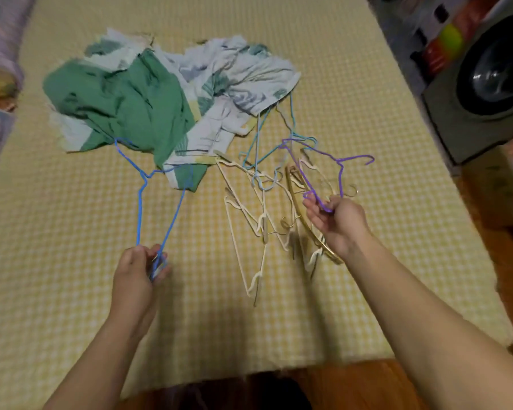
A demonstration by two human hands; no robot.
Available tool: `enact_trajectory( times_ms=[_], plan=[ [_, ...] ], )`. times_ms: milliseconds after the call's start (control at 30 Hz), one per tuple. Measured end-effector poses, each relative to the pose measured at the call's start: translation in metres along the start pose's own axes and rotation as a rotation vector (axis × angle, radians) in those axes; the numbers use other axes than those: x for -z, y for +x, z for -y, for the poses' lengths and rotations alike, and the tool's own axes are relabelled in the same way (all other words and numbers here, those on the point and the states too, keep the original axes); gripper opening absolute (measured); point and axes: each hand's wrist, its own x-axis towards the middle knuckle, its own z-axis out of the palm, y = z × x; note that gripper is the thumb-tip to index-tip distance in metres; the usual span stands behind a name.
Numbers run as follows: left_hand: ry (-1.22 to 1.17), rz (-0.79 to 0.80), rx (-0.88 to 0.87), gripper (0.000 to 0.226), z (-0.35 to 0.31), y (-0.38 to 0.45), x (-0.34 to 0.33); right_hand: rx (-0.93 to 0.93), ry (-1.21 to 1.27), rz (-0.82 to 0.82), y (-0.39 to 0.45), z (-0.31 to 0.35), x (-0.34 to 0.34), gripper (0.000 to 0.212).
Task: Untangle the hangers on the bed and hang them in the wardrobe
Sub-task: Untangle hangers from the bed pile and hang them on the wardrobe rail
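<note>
The blue hanger's point(148, 184) far end lay hidden under the cloth point(125, 96). The teal hangers' point(259, 137) tops too. The washer point(492, 84) was cropped and blurred.

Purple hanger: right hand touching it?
Touching. The head view shows the right hand with fingers curled round the lower end of the purple hanger, pinching the wire above the pile of cream hangers.
</note>
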Motion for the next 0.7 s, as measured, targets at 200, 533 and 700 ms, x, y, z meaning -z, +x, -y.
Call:
enact_trajectory(
  times_ms=[200,533,700],
  plan=[
    [0.019,0.147,-0.017,0.020,-0.061,-0.070,-0.008,0.165,-0.101,-0.088,-0.138,-0.039,0.086,0.024],
    [0.599,0.467,0.045,0.021,-0.120,-0.033,-0.006,0.501,-0.489,-0.218,-0.291,-0.005,0.139,0.018],
    [0.773,0.681,0.172,0.044,-0.118,-0.054,0.031,0.407,-0.474,-0.273,-0.347,-0.068,0.155,0.017]
  ],
)
